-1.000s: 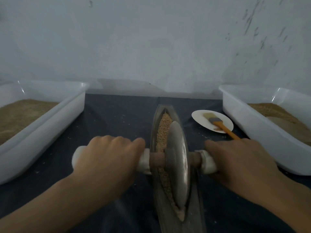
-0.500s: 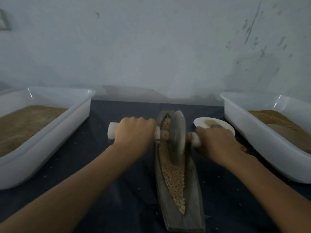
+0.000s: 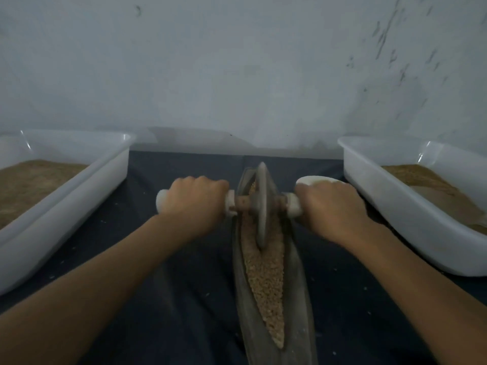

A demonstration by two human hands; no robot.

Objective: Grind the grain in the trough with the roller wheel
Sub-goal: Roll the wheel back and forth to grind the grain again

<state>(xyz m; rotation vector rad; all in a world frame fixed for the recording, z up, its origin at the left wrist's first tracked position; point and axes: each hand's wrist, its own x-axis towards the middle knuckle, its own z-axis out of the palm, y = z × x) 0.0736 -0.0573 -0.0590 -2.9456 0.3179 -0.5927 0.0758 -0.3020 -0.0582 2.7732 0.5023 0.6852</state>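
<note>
Carefully, with your left hand (image 3: 196,204) and right hand (image 3: 333,206) curled tight round the white axle handles, the grey stone roller wheel (image 3: 261,204) sits at the long dark trough's (image 3: 297,280) twelve o'clock end, where overshooting could spill the tan grain (image 3: 264,275).

Pretty boxed in here: a big white plastic tub (image 3: 87,191) on the left and another white plastic tub (image 3: 390,206) on the right wall off both sides, with a small white dish (image 3: 307,179) crowding the right one. Open dark blue cloth (image 3: 184,299) runs either side of the long grey stone trough (image 3: 299,285).
</note>
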